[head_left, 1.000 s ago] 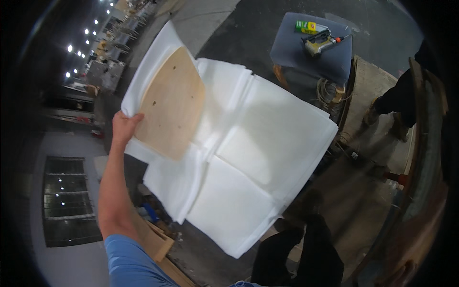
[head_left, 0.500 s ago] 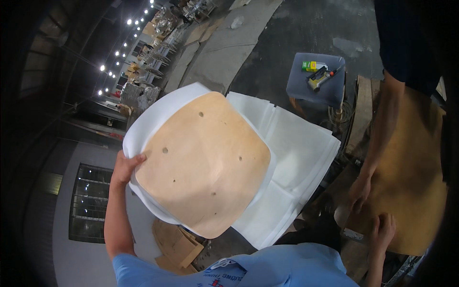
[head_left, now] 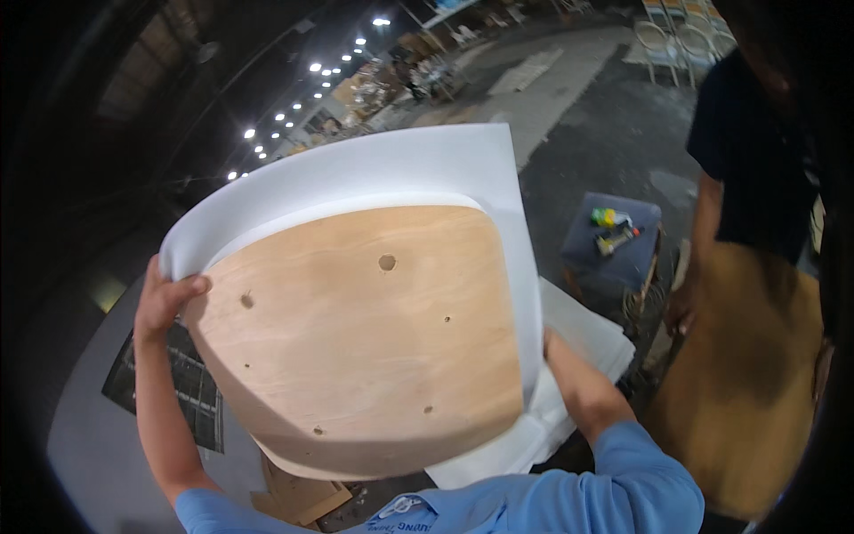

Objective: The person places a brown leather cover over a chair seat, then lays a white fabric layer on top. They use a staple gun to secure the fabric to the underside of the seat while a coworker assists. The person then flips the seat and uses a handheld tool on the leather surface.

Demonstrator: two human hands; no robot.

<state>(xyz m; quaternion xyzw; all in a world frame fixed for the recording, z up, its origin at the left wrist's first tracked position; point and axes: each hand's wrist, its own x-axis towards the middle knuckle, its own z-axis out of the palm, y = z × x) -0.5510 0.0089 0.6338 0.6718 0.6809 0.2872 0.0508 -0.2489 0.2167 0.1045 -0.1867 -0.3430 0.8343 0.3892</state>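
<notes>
A pale plywood seat panel (head_left: pixel 347 338), rounded at its corners and pierced by several holes, is held up in front of me. Behind it lies a white foam sheet (head_left: pixel 374 160) that sticks out past the panel's top and right edges. My left hand (head_left: pixel 171 298) is closed round the left edge of both, its thumb on the plywood face. At the right edge, my right hand (head_left: pixel 553 345) reaches behind the foam; its fingers are hidden there.
A stack of white sheets (head_left: pixel 583 334) lies beyond the panel. On a grey-topped stool (head_left: pixel 592 254) rest a nail gun (head_left: pixel 618 238) and a small yellow-green box (head_left: pixel 608 217). To the right, a co-worker (head_left: pixel 756 169) stands over a brown board (head_left: pixel 738 400).
My right hand has come from beside the brown board to the panel's right edge. The panel and foam appear larger and less tilted, and my view has turned.
</notes>
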